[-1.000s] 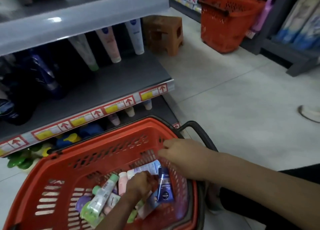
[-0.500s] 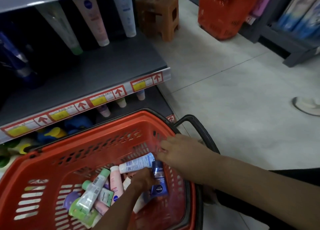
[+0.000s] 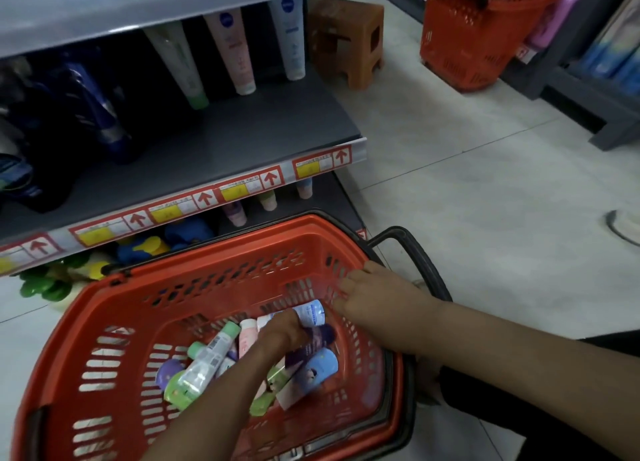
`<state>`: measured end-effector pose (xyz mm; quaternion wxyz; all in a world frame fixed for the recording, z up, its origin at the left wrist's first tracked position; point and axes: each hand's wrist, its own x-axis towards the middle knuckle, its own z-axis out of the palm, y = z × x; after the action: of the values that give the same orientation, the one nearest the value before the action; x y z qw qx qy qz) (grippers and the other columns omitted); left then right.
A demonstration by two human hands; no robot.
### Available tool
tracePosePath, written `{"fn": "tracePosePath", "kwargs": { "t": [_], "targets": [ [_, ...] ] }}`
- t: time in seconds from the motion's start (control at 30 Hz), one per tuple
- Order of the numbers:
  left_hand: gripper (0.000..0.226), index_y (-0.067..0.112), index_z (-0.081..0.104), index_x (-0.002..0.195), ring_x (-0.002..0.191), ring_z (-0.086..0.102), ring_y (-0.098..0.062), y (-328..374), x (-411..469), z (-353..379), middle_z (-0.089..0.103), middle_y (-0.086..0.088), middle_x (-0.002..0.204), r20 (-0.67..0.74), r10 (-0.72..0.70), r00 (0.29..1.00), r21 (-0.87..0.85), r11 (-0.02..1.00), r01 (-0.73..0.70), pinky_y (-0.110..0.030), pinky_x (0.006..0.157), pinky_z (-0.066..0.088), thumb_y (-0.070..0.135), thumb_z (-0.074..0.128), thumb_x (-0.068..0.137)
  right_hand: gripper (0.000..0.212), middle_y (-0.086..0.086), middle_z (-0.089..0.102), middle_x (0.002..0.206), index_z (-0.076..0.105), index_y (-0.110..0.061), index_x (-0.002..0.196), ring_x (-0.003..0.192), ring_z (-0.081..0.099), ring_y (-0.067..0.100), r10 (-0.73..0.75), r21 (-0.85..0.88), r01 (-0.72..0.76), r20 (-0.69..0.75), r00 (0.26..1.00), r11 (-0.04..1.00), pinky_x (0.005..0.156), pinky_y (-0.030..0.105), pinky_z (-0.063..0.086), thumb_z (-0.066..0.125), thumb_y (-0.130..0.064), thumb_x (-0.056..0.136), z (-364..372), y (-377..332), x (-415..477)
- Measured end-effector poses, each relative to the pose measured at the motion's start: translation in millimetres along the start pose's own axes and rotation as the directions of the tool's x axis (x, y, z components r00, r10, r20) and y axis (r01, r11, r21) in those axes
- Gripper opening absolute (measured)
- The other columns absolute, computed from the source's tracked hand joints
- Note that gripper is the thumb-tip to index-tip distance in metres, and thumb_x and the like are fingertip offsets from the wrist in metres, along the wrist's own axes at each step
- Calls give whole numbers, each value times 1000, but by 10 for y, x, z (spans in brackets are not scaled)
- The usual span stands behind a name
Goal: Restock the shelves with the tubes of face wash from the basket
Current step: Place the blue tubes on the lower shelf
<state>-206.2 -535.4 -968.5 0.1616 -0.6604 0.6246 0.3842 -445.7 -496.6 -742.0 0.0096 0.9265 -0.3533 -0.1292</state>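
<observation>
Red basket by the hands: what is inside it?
A loose pile of tubes lies in the basket. The left hand grips some, hiding whatever lies beneath it.

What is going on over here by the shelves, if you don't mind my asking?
A person is restocking from a red plastic mesh basket on the floor beside the dark grey metal shelf. The left hand reaches among the loose face wash tubes and grips a white tube with blue print, not yet lifted out. The right hand holds the basket's rim. Three tall tubes stand at the shelf's back.
</observation>
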Motion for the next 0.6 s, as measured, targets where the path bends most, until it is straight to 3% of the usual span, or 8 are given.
{"fn": "tracePosePath", "kwargs": {
  "t": [0.07,0.13,0.23,0.33,0.5,0.6],
  "targets": [
    [56,24,74,124,110,73,-25,-24,-115,-188,76,-1,122,-77,29,997,72,997,-23,-36,90,59,50,75,74,27,2,65,99,69,-25,104,90,61,26,12,-6,-12,18,1000,1000,82,41,43,69,-16,79,-50,-24,18],
    [57,24,70,128,112,71,-29,36,-403,-432,74,-4,126,-122,76,990,126,990,-60,-38,90,58,49,76,77,28,3,65,105,68,-24,110,95,61,28,17,-17,-16,30,999,1000,85,42,42,64,-15,84,-98,-55,43],
    [47,19,68,113,105,72,-32,92,-837,-797,74,-8,115,-148,83,986,198,979,-53,-36,77,53,50,77,80,30,7,63,115,66,-19,117,104,60,31,40,-34,-38,57,998,999,88,42,42,57,-12,90,-194,-93,96],
    [46,17,68,111,106,71,-33,69,-1228,-1154,73,-8,115,-208,105,972,264,963,-47,-34,74,49,49,80,81,28,9,62,119,64,-16,118,108,61,33,46,-3,-46,119,992,999,87,42,48,54,-11,92,-317,-136,187],
    [37,23,77,100,94,74,-23,-46,-1841,-1733,77,2,98,-291,173,941,195,974,-119,-32,70,52,50,86,76,34,8,62,122,59,-22,128,110,63,33,67,89,-81,144,987,993,86,42,53,57,-25,94,-512,-273,403],
    [30,25,81,91,80,72,-14,-78,-2195,-2007,77,7,84,-342,191,920,110,981,-162,-33,68,57,50,88,77,53,4,60,126,48,-29,142,115,63,28,128,312,-144,70,989,939,90,45,56,62,-39,92,-683,-409,557]
  ]
}}
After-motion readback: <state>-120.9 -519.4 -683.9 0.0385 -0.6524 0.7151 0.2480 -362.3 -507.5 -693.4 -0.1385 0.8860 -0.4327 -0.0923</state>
